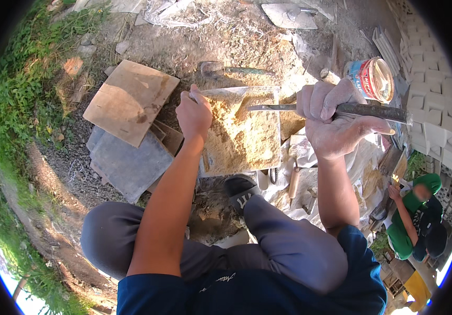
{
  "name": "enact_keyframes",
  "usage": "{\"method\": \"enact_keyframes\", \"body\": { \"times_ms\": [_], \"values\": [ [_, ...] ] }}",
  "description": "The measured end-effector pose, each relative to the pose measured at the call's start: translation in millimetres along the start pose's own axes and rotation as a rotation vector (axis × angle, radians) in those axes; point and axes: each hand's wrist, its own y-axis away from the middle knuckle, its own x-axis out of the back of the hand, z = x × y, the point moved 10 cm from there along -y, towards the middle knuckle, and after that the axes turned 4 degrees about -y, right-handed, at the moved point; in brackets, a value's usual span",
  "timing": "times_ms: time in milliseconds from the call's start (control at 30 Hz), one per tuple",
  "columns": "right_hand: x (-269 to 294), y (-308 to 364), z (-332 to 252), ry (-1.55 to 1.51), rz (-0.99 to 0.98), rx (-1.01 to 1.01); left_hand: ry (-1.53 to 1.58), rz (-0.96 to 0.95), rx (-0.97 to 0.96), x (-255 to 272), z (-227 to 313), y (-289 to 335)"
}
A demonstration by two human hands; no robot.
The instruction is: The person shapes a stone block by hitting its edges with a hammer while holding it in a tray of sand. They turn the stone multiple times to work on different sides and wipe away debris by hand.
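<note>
A flat rectangular mould or tray [206,167], heaped with crumbly yellow-brown sandy material [247,134], lies on the ground before my knees. My left hand [194,116] is closed at its upper left corner, apparently gripping the rim; its fingertips are partly hidden. Dusted pale, my right hand [333,118] wraps round a long dark metal tool [375,110]. A narrow blade-like end [273,107] of it reaches left over the sandy material, and the thick end sticks out to the right. Whether the blade touches the material I cannot tell.
Left of the tray are stacked a brown board [131,100] and grey slabs [131,160]. A trowel-like tool [236,69] lies beyond it. A paint bucket [375,79] stands right, near stacked pale blocks [430,79]. A wooden-handled tool [294,181] lies nearby. A person in green [409,215] sits at right.
</note>
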Motion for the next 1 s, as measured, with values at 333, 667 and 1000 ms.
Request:
{"method": "enact_keyframes", "body": {
  "times_ms": [333,667,1000],
  "values": [
    [34,-3,-30,0.235,0.263,0.212,-0.026,0.089,-0.037,5,3,1],
    [25,19,-36,0.477,0.246,0.484,-0.011,0.099,-0.046,6,8,3],
    [43,19,-39,0.735,0.479,0.470,0.029,0.082,0.024,-1,-4,1]
  ]
}}
